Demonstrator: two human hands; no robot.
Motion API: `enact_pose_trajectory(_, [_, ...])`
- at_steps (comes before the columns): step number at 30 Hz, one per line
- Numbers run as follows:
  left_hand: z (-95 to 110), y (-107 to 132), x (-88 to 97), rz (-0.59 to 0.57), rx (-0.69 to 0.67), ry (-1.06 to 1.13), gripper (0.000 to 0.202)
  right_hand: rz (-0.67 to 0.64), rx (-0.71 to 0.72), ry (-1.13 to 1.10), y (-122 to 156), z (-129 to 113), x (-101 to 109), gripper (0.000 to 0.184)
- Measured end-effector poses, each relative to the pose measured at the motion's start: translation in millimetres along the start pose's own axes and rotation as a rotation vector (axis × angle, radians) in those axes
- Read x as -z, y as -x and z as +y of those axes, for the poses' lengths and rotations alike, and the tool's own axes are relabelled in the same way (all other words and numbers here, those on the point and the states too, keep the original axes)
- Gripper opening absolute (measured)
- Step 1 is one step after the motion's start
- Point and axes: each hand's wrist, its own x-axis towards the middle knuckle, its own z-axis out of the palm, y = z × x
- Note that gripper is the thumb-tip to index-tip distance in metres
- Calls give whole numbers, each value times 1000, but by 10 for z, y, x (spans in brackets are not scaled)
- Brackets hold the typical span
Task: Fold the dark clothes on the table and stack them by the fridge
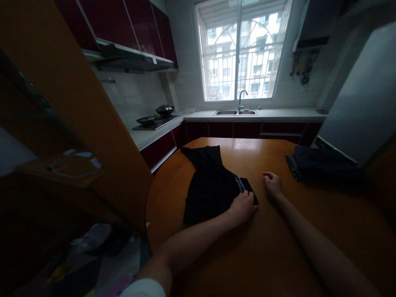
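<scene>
A black garment (207,185) lies spread on the wooden table, one part reaching toward the far left edge. Two grey stripes cross its right end. My left hand (243,207) is at that striped end, fingers bent over the cloth and closed on its edge; the fingertips are partly hidden. To the right of the garment, apart from it, my right hand (272,185) is just above or on the tabletop. Its fingers are curled in, and nothing shows in them.
A stack of folded dark clothes (321,163) sits at the right of the round-edged wooden table (247,161). Beyond are a counter with a sink (227,112) and a stove with a wok (165,109). A wooden cabinet side (102,123) rises on the left.
</scene>
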Motion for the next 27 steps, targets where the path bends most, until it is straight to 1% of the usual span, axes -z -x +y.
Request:
enact_pose_trajectory(2, [5,-143,129,-12,44,76,22,3,4,-3,-6,15,19,35])
enact_pose_trajectory(3, [-49,-214,250,-1,57,110,16,-2,11,-3,0,11,19,35])
enact_pose_trajectory(4, [-149,-271,410,25,70,133,12,-9,22,-3,13,-1,12,35])
enact_pose_trajectory(5, [-298,-299,608,70,82,149,11,-17,33,-4,32,-23,0,35])
enact_pose_trajectory(6, [-496,-289,835,137,113,162,14,-24,48,-7,59,-55,-19,35])
enact_pose_trajectory(7, [-740,-233,1080,210,153,166,20,-37,70,-10,93,-97,-46,35])
enact_pose_trajectory(8, [-1021,-127,1328,311,203,171,25,-56,99,-12,135,-149,-81,35])
enact_pose_trajectory(9, [-1327,26,1567,514,297,227,23,-86,132,-12,184,-210,-126,35])
enact_pose_trajectory(10, [-1641,221,1783,691,386,277,23,-124,162,-14,239,-279,-182,35])
enact_pose_trajectory(11, [-1946,447,1966,806,499,296,23,-168,189,-15,297,-353,-250,35])
enact_pose_trajectory(12, [-2228,692,2108,858,638,292,24,-216,213,-12,355,-431,-328,35])
enact_pose_trajectory(13, [-2472,945,2208,859,766,263,23,-261,239,3,411,-509,-416,35])
enact_pose_trajectory(14, [-2672,1192,2264,852,832,239,22,-300,271,33,461,-586,-512,35])
enact_pose_trajectory(15, [-2824,1421,2280,853,882,216,20,-330,305,82,502,-660,-611,35])
enact_pose_trajectory(16, [-2930,1621,2263,851,925,188,20,-346,333,147,531,-730,-711,35])
enact_pose_trajectory(18, [-3028,1901,2163,861,979,130,22,-348,333,301,548,-857,-898,37])
enact_pose_trajectory(19, [-3034,1971,2095,866,985,84,24,-338,299,377,537,-914,-979,38])
enact_pose_trajectory(20, [-3021,1994,2025,863,965,34,26,-331,254,445,516,-966,-1048,40])
enact_pose_trajectory(22, [-2960,1916,1894,802,840,-41,29,-335,188,534,454,-1055,-1143,38])
enact_pose_trajectory(23, [-2918,1829,1835,737,743,-51,29,-349,176,552,422,-1090,-1168,36])
enact_pose_trajectory(25, [-2830,1605,1726,567,526,-13,29,-390,184,547,371,-1130,-1166,30])
enact_pose_trajectory(27, [-2748,1366,1616,407,349,35,31,-421,198,537,343,-1115,-1078,28])
